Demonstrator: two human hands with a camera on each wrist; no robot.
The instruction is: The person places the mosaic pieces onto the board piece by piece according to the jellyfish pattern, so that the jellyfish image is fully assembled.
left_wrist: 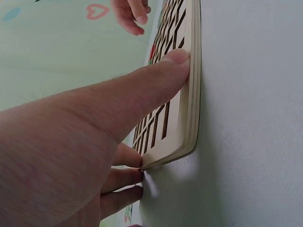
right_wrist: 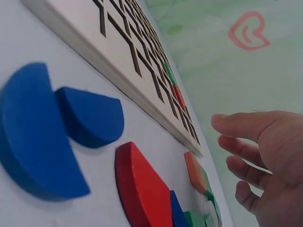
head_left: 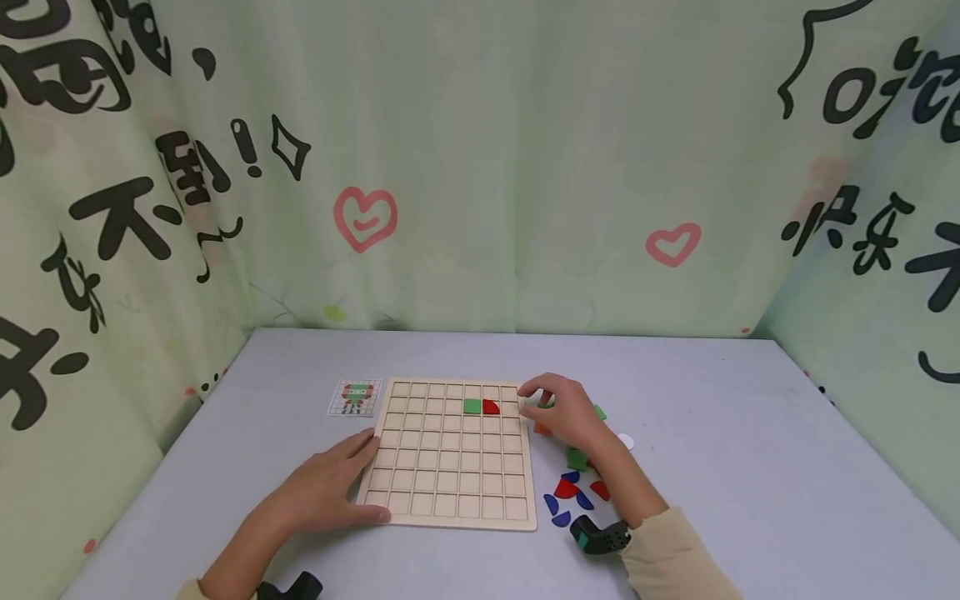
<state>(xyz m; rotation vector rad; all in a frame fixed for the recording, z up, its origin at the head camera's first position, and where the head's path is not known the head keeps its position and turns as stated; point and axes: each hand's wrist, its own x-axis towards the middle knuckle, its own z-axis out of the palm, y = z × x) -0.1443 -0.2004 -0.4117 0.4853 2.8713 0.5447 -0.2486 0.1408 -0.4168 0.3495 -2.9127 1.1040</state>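
- Wooden grid board (head_left: 450,458) lies flat on the desk (head_left: 675,433), near edge facing the person; long axis unclear.
- Picture card (head_left: 356,398) beside it, left; loose coloured pieces (head_left: 566,489) right, partly hidden by the right hand (head_left: 566,412), thumb and fingers apart, visibly empty.
- Left hand (head_left: 326,485) spreads along the board's left edge.
- Only the left wrist view shows layered edging.

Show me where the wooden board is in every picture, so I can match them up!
Head: the wooden board is in the lower middle.
Left wrist: the wooden board slants down from the top edge, right of centre.
Right wrist: the wooden board runs from the upper left down to the middle.
Shared landmark: the right hand, at top in left wrist, lower right in right wrist.
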